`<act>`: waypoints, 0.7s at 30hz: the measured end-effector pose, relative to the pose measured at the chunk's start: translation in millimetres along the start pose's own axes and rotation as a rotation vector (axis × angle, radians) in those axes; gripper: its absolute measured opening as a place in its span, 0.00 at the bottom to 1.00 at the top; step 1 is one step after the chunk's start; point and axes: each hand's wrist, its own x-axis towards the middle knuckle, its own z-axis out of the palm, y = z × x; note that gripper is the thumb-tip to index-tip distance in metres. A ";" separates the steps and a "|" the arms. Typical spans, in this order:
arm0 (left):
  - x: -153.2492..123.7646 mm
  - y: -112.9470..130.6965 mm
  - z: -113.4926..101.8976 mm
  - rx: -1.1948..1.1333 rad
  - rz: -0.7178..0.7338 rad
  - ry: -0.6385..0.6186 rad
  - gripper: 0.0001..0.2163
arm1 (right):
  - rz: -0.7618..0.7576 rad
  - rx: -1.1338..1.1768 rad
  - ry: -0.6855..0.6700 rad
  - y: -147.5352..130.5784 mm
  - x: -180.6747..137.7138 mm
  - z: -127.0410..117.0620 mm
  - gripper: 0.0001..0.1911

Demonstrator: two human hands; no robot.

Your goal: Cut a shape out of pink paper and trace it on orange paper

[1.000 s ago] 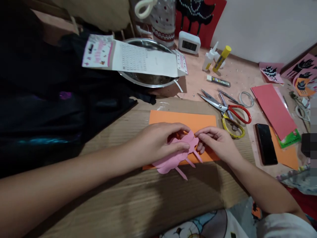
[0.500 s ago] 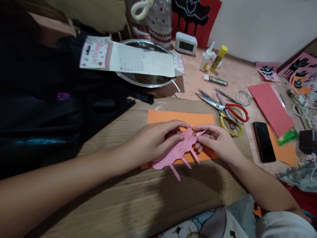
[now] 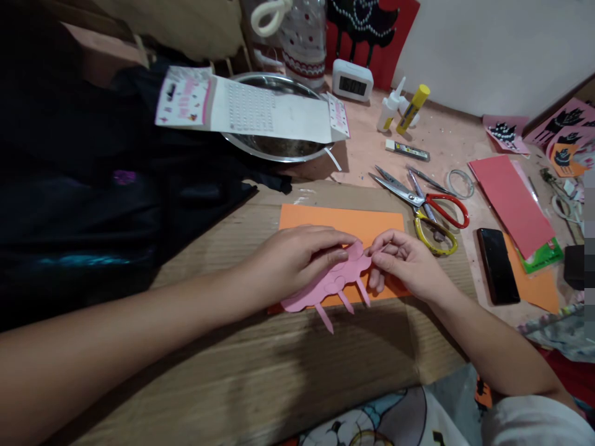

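Observation:
A pink paper cutout [image 3: 309, 294] with wavy edges, drawn curved lines and three narrow pointed strips lies over a sheet of orange paper [image 3: 341, 217]. My left hand [image 3: 297, 254] is on its upper side, thumb on top and fingers curled at the far edge, gripping it. At the cutout's right tip, my right hand [image 3: 404, 263] has thumb and index finger pinched on the paper's edge; the other fingers are curled in. The exact pinch point is partly hidden by the fingertips.
Scissors [image 3: 421, 201] with red and yellow handles lie to the right, near a phone [image 3: 498, 266] and red paper [image 3: 511, 204]. Further back are a glue stick [image 3: 413, 108], a glue bottle [image 3: 389, 108], a clock [image 3: 352, 80] and a metal bowl [image 3: 288, 152] under a bead sheet [image 3: 302, 118]. Black material [image 3: 93, 217] covers the left.
A raised pink flap at the cutout's right tip no longer sticks up past my right fingers. My right fingertips have closed together there; my left hand keeps its hold.

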 end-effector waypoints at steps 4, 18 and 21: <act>0.1 0.7 -0.4 0.015 -0.006 0.001 0.19 | -0.015 0.035 -0.012 1.2 0.3 0.2 0.20; 0.7 4.5 -0.7 -0.058 -0.099 0.004 0.19 | -0.042 0.018 0.117 0.6 2.0 1.7 0.19; 0.7 4.3 -0.7 -0.059 -0.092 0.000 0.18 | -0.056 0.023 0.136 1.3 2.0 3.1 0.19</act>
